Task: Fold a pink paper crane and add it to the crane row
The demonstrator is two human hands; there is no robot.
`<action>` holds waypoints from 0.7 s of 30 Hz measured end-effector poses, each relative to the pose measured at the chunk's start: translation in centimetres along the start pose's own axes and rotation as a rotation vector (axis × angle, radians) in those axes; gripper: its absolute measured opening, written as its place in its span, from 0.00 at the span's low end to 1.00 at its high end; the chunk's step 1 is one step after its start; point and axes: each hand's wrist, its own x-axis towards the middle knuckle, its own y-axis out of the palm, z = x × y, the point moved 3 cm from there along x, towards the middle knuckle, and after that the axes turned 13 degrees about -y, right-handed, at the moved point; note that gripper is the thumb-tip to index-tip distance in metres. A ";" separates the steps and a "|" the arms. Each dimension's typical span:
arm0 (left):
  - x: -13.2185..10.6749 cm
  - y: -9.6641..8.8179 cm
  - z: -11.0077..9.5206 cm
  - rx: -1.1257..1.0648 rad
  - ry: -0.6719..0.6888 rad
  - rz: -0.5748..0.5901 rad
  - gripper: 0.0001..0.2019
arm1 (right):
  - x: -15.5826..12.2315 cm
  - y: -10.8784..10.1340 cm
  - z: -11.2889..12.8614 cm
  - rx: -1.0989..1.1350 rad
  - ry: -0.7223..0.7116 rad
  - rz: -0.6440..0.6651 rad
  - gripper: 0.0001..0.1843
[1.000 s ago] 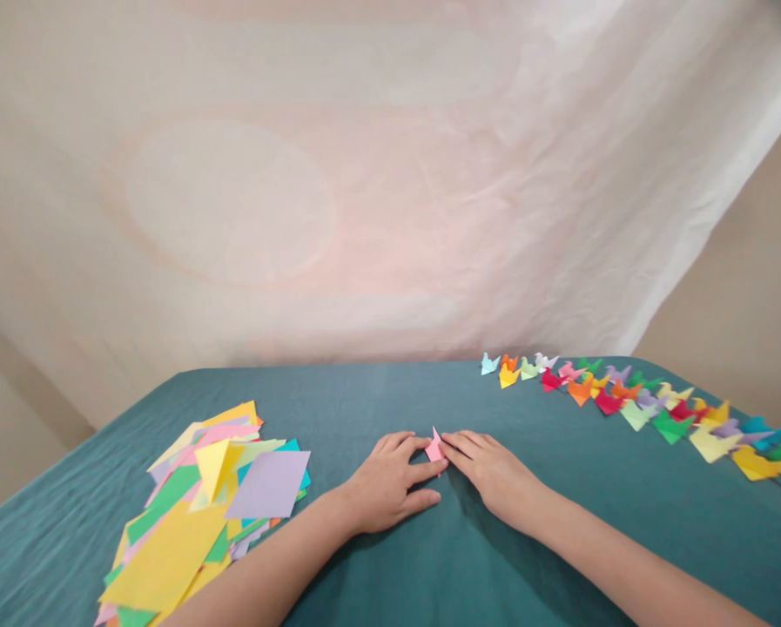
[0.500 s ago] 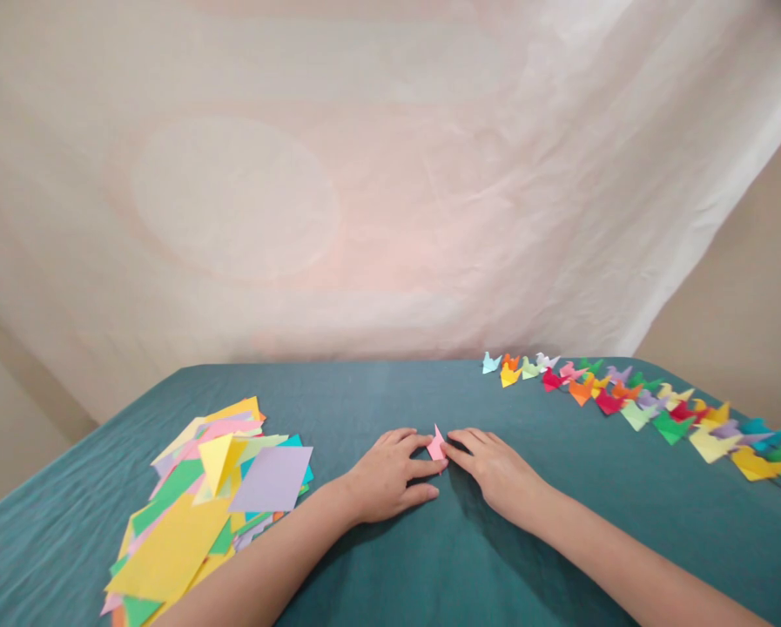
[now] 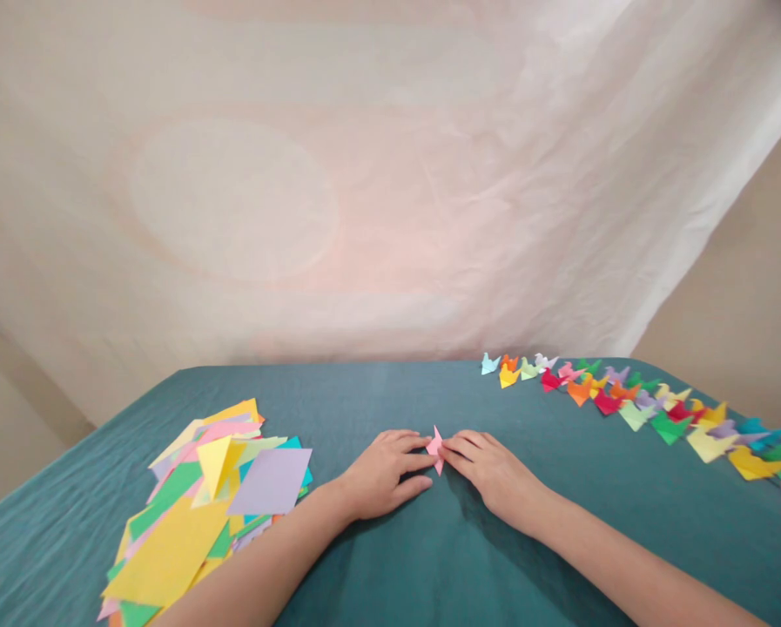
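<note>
Between my hands a small folded piece of pink paper [image 3: 434, 446] lies on the dark green cloth, its pointed tips showing at top and bottom. My left hand [image 3: 390, 470] holds it down from the left with its fingertips, the thumb resting apart on the cloth. From the right, the fingers of my right hand [image 3: 488, 470] press on the paper's other edge and cover part of it. Far to the right stand several finished paper birds, among them a light blue paper bird [image 3: 490, 364] and a green one [image 3: 670, 427].
A loose pile of coloured paper sheets lies left of my left forearm, with a large yellow sheet [image 3: 168, 553] and a lilac sheet [image 3: 270, 482] on top. Behind the table [image 3: 338, 392] hangs a pale curtain [image 3: 390, 200].
My left thumb and index finger have drawn back slightly to the left. The fingers of my right hand have shifted a little leftward on the pink paper.
</note>
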 end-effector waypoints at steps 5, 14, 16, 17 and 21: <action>0.3 0.5 0.4 -0.011 -0.113 -0.120 0.16 | 0.0 0.0 -0.1 0.018 0.015 0.014 0.22; 0.2 0.4 0.0 0.037 -0.097 -0.080 0.16 | 0.0 -0.1 0.0 0.033 0.023 0.011 0.23; 0.2 0.3 -0.2 0.037 -0.079 -0.060 0.17 | 0.0 -0.1 -0.1 0.032 0.020 0.014 0.23; 0.2 0.3 -0.3 0.038 -0.067 -0.049 0.18 | -0.1 0.0 -0.1 0.032 0.016 0.016 0.23; 0.1 0.2 -0.4 0.051 -0.011 -0.005 0.22 | -0.2 0.3 -0.2 0.027 0.006 0.003 0.22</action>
